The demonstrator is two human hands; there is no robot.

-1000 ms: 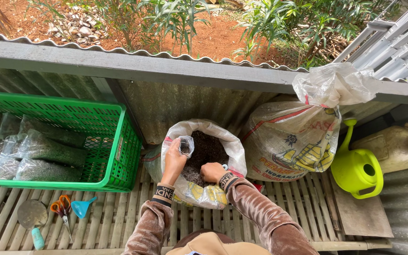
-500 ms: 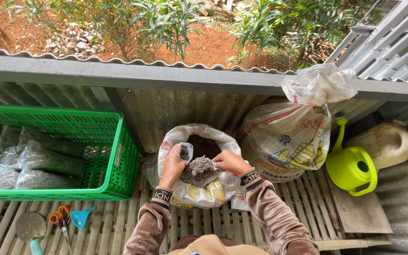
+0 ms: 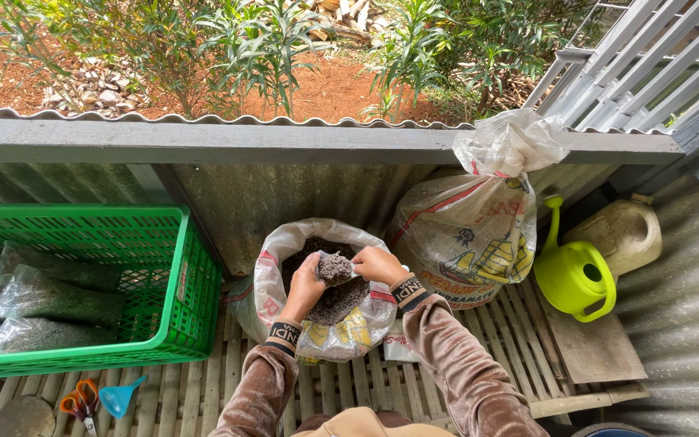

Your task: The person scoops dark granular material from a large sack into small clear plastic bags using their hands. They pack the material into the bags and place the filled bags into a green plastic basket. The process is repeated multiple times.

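Since half a second ago, the hands have lifted slightly above the open white plastic sack of dark soil [image 3: 285,267], and the small clear plastic bag [image 3: 335,267] between them now looks fuller, heaped with dark soil. The left hand [image 3: 305,287] curls around the small bag from the left, gripping its side; the right hand [image 3: 378,263] closes against it from the right, seemingly pressing soil in at the mouth. The small bag sits directly over the sack's open mouth, so anything that drops falls back in.

The sack stands on a slatted bamboo floor [image 3: 519,340], beside a tied, printed sack [image 3: 471,235] and a lime-green watering can [image 3: 576,275]. A green plastic crate [image 3: 180,283] to the left holds filled bags lying on their sides.

The risk, as I judge it, is spillage: the soil is heaped at the mouth, and a loose grip or a tilt away from the sack would send it through the slats.
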